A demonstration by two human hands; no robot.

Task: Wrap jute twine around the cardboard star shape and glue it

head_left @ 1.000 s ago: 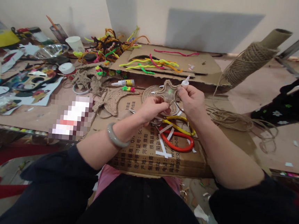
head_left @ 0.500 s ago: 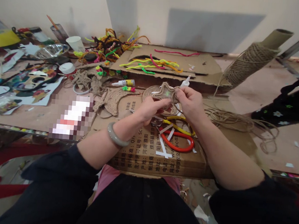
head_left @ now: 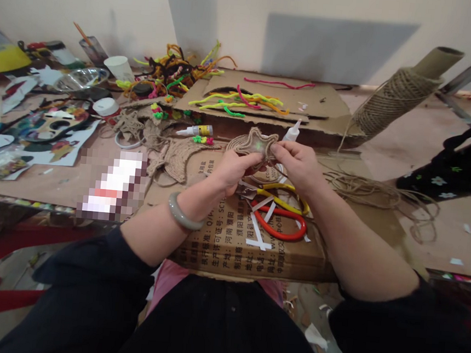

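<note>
Both hands meet over a flattened cardboard box (head_left: 230, 236) on my lap. My left hand (head_left: 231, 169), with a grey bangle on its wrist, pinches the near edge of a small star-shaped piece wound from jute twine (head_left: 258, 143). My right hand (head_left: 296, 165) is closed on the star's right side and also holds a small white glue bottle (head_left: 292, 131), whose nozzle sticks up past the fingers. Under my hands lie yellow-handled pliers (head_left: 283, 197) and red-handled scissors (head_left: 278, 224) among white paper strips.
A big spool of jute twine (head_left: 394, 97) leans at the right, loose twine (head_left: 366, 190) trailing from it. Pipe cleaners (head_left: 242, 101) lie on cardboard behind. A second glue bottle (head_left: 194, 131), twine shapes, a white cup (head_left: 118, 68) and paper cut-outs fill the left table.
The twine star and both hands have shifted slightly up and away. The fingers have regripped its edges. Nothing else has moved.
</note>
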